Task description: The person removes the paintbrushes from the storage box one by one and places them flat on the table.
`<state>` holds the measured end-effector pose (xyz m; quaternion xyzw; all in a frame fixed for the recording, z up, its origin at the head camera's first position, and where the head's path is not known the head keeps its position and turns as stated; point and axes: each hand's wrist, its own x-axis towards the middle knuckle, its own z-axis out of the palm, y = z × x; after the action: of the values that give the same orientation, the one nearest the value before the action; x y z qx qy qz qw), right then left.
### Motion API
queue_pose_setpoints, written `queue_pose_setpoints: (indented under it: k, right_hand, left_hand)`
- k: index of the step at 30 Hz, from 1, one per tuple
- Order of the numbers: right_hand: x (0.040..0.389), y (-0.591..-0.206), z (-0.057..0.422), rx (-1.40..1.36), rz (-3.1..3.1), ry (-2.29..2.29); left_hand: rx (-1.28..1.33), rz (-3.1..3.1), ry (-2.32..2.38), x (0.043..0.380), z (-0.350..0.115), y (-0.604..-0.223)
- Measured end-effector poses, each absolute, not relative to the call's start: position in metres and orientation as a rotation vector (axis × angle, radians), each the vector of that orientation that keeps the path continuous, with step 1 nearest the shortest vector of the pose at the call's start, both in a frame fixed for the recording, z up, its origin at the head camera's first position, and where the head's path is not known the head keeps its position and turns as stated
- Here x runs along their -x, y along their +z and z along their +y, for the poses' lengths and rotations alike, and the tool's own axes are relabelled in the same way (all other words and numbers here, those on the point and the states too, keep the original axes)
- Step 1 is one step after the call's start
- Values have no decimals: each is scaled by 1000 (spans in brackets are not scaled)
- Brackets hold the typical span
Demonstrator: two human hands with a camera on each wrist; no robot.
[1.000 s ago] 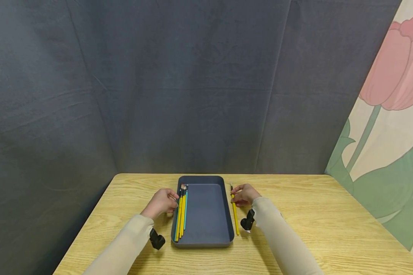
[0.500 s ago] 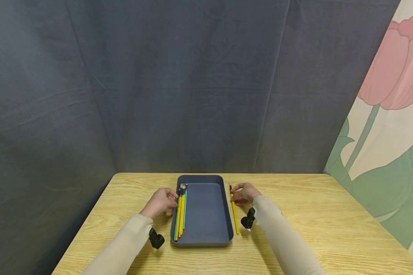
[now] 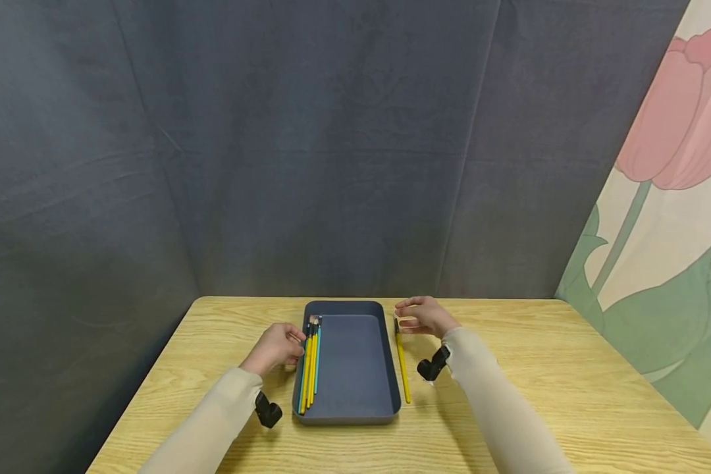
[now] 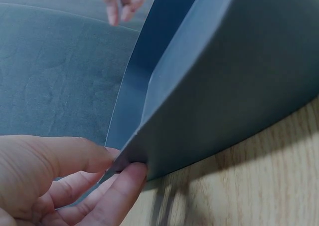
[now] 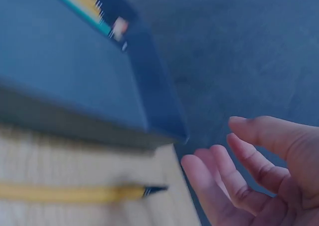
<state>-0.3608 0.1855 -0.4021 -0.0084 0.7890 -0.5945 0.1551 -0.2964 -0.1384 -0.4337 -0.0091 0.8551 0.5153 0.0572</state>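
My left hand (image 3: pixel 277 346) pinches the left rim of a dark grey tray (image 3: pixel 358 372) between thumb and fingers; the left wrist view shows the tray wall (image 4: pixel 224 96) caught between them. Inside the tray, along its left side, lie several yellow and turquoise paintbrushes (image 3: pixel 311 368), bristles pointing away from me. One more yellow paintbrush (image 3: pixel 404 374) lies on the table just right of the tray. Above its bristle end my right hand (image 3: pixel 425 317) hovers, holding nothing. In the right wrist view its fingers (image 5: pixel 198 178) are spread, apart from that brush.
The tray stands on a light wooden table (image 3: pixel 521 375). Behind the table's far edge hangs a dark grey curtain (image 3: pixel 332 164). A wall with a painted tulip (image 3: pixel 663 125) rises on the right. Small black cameras sit on both wrists.
My right hand has let go of the yellow paintbrush right of the tray and moved up and slightly away from me. The brush stays on the table. My left hand keeps its place.
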Motion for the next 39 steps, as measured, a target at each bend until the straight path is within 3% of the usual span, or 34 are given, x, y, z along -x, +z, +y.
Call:
queue_pose_setpoints:
  k: [18, 39]
  right_hand:
    - [337, -366, 104, 188, 2141, -1698]
    - [348, -408, 34, 45, 2133, -1668]
  left_hand:
    - [44, 2591, 1553, 296, -138, -432]
    - [57, 2594, 1531, 297, -143, -430]
